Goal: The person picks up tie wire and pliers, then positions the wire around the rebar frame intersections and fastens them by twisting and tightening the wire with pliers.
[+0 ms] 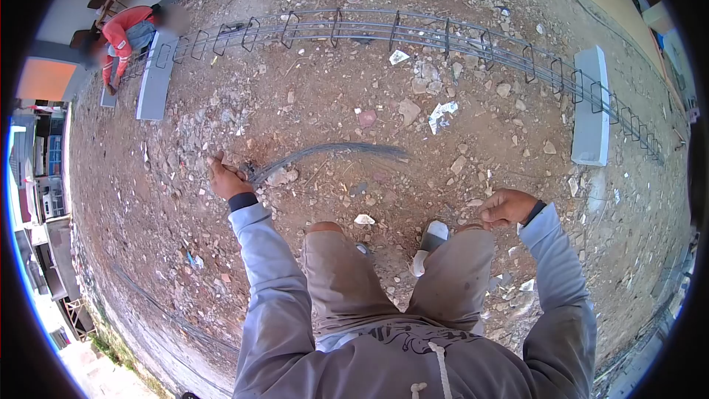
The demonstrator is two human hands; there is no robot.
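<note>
"Wire bundle (347, 147): position, as you read it from your remote station?"

"On the stony ground (295, 122), near middle, ahead of the left knee (325, 244). I see it curve from a bunched left end toward the centre, strands fanning slightly at the right tip."

"State of each grip?"

"Left grip (227, 182): just beside the bunched end, thumb and fingers partly bent. I cannot tell whether it touches the wire or pinches a strand. Right grip (508, 208): near the right knee (469, 245), fingers curled in, thumb close to them. I cannot tell whether anything thin is between them."

"Surroundings?"

"Far side: a long rebar cage (395, 29) spans left to right, crossing a left block (153, 85) and a right block (591, 122). Far left, a co-worker (122, 28) in red bends over that end, arms lowered."

"Handling notes?"

"My judgement: work from the bunched end, separating strands with the fingertips before drawing any. Pull along the curve, not across it, or neighbours will likely snag. Keep the loose tips away from the knees; thin wire may spring back."
</note>
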